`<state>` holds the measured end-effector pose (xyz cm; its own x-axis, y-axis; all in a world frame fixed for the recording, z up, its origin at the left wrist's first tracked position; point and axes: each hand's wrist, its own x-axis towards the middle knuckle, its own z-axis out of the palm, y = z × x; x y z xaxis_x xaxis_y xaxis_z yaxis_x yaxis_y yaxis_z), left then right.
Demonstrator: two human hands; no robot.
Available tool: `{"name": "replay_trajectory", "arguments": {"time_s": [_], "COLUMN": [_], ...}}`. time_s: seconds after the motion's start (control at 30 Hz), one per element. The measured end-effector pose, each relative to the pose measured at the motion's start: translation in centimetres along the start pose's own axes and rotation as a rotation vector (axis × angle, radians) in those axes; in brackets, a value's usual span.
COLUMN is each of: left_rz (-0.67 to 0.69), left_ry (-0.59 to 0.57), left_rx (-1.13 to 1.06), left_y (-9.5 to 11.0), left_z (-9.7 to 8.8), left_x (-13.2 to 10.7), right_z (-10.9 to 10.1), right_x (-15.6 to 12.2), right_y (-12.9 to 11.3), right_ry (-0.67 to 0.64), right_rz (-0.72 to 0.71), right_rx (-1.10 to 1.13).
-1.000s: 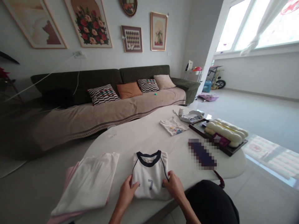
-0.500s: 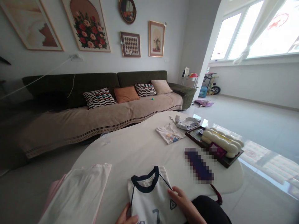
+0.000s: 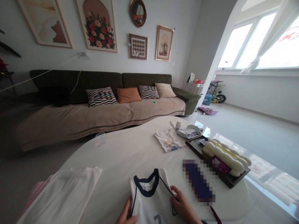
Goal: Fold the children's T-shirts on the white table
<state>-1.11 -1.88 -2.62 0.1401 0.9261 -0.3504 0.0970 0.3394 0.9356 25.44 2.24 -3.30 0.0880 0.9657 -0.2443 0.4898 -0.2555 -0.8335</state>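
A white jersey (image 3: 149,205) with a dark navy collar and a number on its front lies at the near edge of the table, its sides tucked in. My left hand (image 3: 127,214) grips its left edge, thumb on the front. On the opposite edge, my right hand (image 3: 181,202) pinches the fabric near the dark seam, fingers partly over a small triangular badge. The jersey's lower part runs out of view. To the left, white and pink clothes (image 3: 63,193) lie in a pile at the table's edge.
Farther back on the white table (image 3: 126,149) lies a folded printed T-shirt (image 3: 169,140) beside a plastic packet (image 3: 189,131). A dark tray (image 3: 230,182) holds a puffy cream tissue holder (image 3: 226,155). A clear cup (image 3: 101,139) stands at the far left edge. Behind is a sofa (image 3: 105,116).
The view has shifted slightly. Both hands stay on the jersey; my right hand's fingers now reach farther over its front, partly covering the badge.
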Motion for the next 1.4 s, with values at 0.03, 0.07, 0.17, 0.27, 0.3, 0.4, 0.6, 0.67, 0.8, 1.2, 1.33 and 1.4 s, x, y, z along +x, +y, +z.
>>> {"name": "replay_trajectory", "arguments": {"time_s": [0.03,0.07,0.17,0.27,0.3,0.4,0.6,0.67,0.8,1.2,1.33,1.4], "left_rz": [-0.015,-0.031,-0.023,0.08,0.108,0.162,-0.041,-0.104,-0.035,0.355,0.379,0.375], "left_ry": [-0.031,-0.068,-0.154,-0.165,-0.165,-0.147,0.079,0.122,0.116,0.64,0.767,0.744], "left_rx": [-0.024,-0.065,-0.18,-0.208,-0.208,-0.198,-0.107,-0.085,-0.067,0.64,1.042,1.195], "left_y": [0.8,1.9,5.8,10.3,11.7,15.2,15.5,13.8,9.5,0.2,-3.2,-4.7], "left_z": [0.5,1.1,3.4,5.6,6.2,8.1,11.4,11.7,9.5,-12.8,-17.6,-18.2], "left_x": [0.9,1.9,5.3,9.8,11.5,16.8,24.0,24.0,20.4,-2.9,-7.3,-8.2], "right_z": [-0.8,-1.7,-5.1,-9.3,-10.7,-14.7,-15.3,-12.3,-5.4,0.1,6.4,9.2], "right_x": [0.8,1.7,5.4,10.2,11.9,16.8,22.0,22.3,21.8,15.3,5.5,0.6], "right_y": [-0.4,-0.9,-2.9,-5.2,-5.9,-7.9,-8.4,-7.3,-4.4,-4.6,-3.2,-2.5], "right_ry": [0.016,0.036,0.106,0.152,0.172,0.253,0.43,0.411,0.222,0.057,-0.013,-0.075], "right_rz": [-0.028,-0.055,-0.125,-0.163,-0.171,-0.198,-0.193,-0.208,-0.298,-0.28,-0.425,-0.485], "right_rx": [-0.012,-0.028,-0.091,-0.157,-0.181,-0.284,-0.544,-0.625,-0.774,-0.917,-0.862,-0.818]}}
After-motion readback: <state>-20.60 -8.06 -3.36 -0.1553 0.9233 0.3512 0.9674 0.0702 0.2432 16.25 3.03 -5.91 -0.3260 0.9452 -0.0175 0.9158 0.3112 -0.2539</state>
